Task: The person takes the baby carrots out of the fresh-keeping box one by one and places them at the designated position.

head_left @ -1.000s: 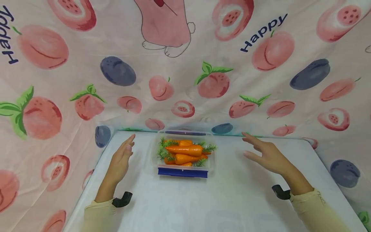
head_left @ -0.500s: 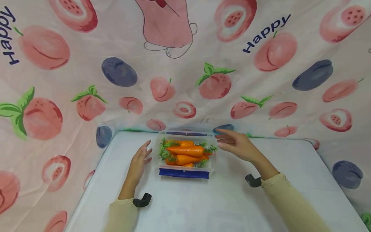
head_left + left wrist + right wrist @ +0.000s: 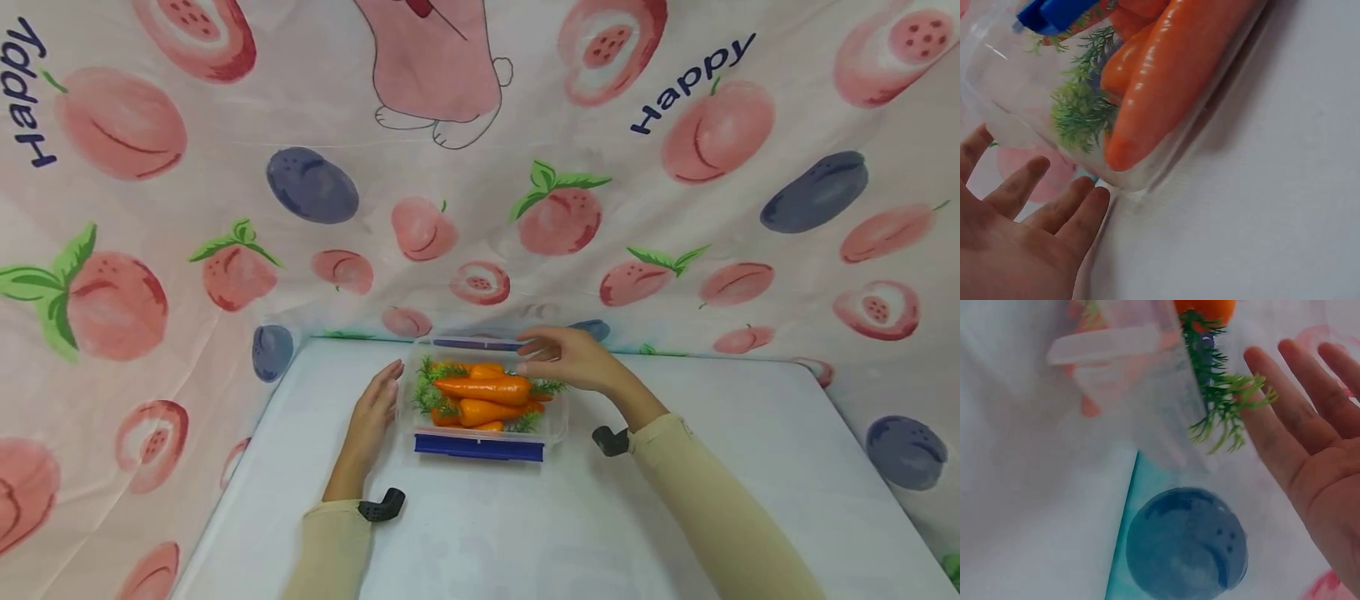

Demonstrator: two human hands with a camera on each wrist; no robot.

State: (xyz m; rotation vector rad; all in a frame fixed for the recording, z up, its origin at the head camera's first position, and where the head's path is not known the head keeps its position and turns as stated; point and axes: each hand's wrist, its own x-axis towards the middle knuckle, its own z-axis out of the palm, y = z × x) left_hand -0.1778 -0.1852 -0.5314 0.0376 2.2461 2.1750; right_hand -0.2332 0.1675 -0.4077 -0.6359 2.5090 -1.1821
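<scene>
A clear plastic food container (image 3: 557,423) with blue clip flaps (image 3: 478,447) stands at the back of the white table. Several orange carrots (image 3: 483,389) with green feathery tops lie inside it. My left hand (image 3: 369,421) is beside the container's left end, fingers extended; in the left wrist view the fingertips (image 3: 1099,199) are close to its wall, and contact is uncertain. Over the right end hovers my right hand (image 3: 573,358), fingers loosely extended. In the right wrist view its fingers are close to the carrot greens (image 3: 1229,406) and grip nothing.
White table surface (image 3: 480,533) extends in front of the container and to both sides. A fruit-patterned cloth (image 3: 465,183) hangs behind the table and around its sides. Each wrist carries a black camera mount (image 3: 384,505).
Both hands have moved inward toward the container. The right hand travelled left to hover over the right end, and the left hand moved right to the left end. The container stays put.
</scene>
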